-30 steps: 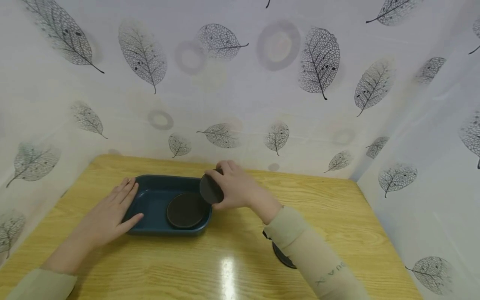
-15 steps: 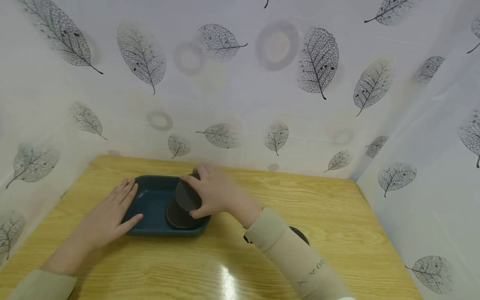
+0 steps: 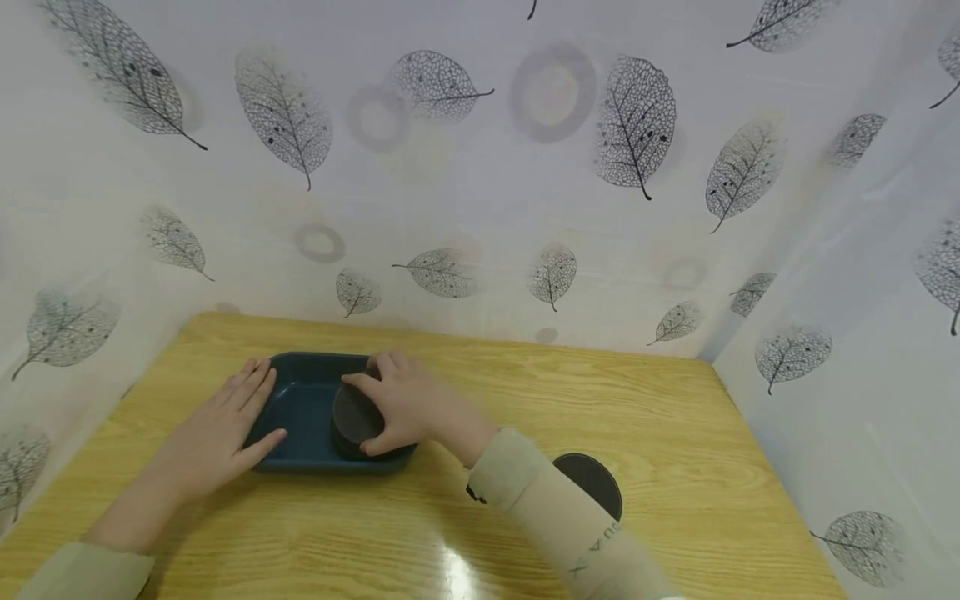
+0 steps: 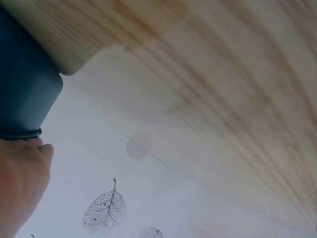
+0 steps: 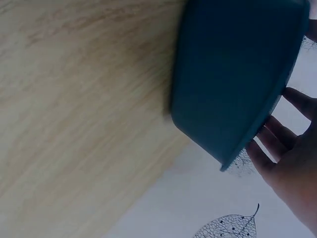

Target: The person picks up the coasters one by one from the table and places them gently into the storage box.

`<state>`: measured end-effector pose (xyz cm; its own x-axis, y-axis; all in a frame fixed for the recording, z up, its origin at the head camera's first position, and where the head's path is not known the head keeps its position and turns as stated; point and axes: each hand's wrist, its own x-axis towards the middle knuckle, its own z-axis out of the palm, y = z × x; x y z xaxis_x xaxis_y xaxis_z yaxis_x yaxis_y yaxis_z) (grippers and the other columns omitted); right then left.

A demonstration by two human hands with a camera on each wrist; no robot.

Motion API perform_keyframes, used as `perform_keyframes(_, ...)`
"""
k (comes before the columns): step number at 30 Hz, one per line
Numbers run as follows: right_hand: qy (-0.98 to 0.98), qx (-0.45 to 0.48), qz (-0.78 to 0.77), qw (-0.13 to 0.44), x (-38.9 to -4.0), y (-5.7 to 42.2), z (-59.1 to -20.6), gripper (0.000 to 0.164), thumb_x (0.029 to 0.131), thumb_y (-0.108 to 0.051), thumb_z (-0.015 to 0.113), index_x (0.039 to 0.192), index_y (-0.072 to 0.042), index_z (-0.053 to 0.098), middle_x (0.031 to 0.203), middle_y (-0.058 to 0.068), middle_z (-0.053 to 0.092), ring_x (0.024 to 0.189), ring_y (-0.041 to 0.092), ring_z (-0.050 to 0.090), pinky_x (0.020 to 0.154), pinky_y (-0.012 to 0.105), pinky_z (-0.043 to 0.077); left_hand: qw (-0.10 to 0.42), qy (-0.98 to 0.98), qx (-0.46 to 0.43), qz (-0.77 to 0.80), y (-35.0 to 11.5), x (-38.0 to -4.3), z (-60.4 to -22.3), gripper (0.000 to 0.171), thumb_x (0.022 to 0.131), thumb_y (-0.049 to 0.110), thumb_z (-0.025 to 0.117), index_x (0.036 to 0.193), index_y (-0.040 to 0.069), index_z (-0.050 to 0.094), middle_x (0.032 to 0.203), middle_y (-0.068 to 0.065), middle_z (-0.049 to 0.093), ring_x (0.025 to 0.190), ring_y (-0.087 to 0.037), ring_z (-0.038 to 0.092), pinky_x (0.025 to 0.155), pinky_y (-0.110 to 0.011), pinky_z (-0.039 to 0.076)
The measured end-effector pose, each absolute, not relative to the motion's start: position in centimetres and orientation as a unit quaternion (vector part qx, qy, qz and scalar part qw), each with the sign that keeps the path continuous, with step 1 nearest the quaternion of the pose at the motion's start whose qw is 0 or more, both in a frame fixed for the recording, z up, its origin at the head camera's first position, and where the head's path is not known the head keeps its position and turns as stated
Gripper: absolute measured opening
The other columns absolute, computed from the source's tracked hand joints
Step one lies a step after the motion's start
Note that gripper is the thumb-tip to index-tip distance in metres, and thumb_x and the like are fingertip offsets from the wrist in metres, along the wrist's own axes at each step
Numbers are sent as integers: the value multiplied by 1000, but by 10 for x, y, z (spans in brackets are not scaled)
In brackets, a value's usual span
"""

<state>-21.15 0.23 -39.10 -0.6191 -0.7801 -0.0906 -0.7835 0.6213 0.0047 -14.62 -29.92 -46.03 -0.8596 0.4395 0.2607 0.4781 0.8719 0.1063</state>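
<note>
A dark blue rectangular tray [image 3: 303,417] sits on the wooden table. My left hand [image 3: 206,429] rests on its left end, fingers extended along the rim and thumb over the near corner. Inside the tray's right half, my right hand [image 3: 408,404] grips a round black coaster [image 3: 356,412] by its edge, thumb near and fingers far. This coaster lies over another black one, now mostly hidden beneath it. The left wrist view shows the tray's outer wall [image 4: 29,79] above the hand. In the right wrist view, fingers [image 5: 280,131] reach over the tray's rim.
Another round black coaster [image 3: 592,483] lies flat on the table [image 3: 675,433] to the right, partly covered by the right sleeve [image 3: 555,508]. A white leaf-print curtain [image 3: 480,192] stands behind the table and along its sides.
The right hand has moved left and down with its coaster, from over the tray's right rim onto the coaster inside. The right sleeve has uncovered more of the table coaster. The left hand stays put.
</note>
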Motion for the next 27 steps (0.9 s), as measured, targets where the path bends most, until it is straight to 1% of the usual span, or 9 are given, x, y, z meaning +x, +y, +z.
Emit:
perform_keyframes(4,899,-434,25,50,-212,-1,-399,95,86,-64,77,165,-27,40,153,9,47,138,23,48,113,35,49,107,-962,-236,-81,-299,-146,-459,91,105,46,63,163,-12,25,169,-36,27,166,-40,6,128,-19,-20)
perform_keyframes(7,901,-430,27,59,-212,-3,-403,95,87,-64,77,165,-27,39,153,8,47,138,23,47,113,35,49,104,-963,-235,-79,-299,-146,-459,91,105,47,62,164,-12,25,169,-36,26,167,-40,5,127,-18,-21)
perform_keyframes(13,901,-428,42,60,-214,-8,-410,94,88,-66,76,165,-27,38,152,7,48,137,22,48,111,33,49,111,-962,-237,-81,-299,-146,-460,91,105,46,62,164,-12,24,169,-36,27,167,-38,3,127,-18,-21)
perform_keyframes(20,900,-426,51,77,-214,-10,-415,91,91,-65,74,166,-26,38,155,7,47,139,21,48,114,31,48,116,-961,-239,-82,-300,-146,-461,91,105,46,63,163,-12,25,169,-36,27,167,-40,6,128,-19,-19)
perform_keyframes(27,898,-431,57,62,-213,-9,-417,90,91,-66,73,165,-25,40,154,6,48,136,20,49,111,31,49,116,-961,-237,-86,-300,-146,-461,91,105,46,63,163,-12,25,169,-36,27,166,-41,7,127,-18,-19)
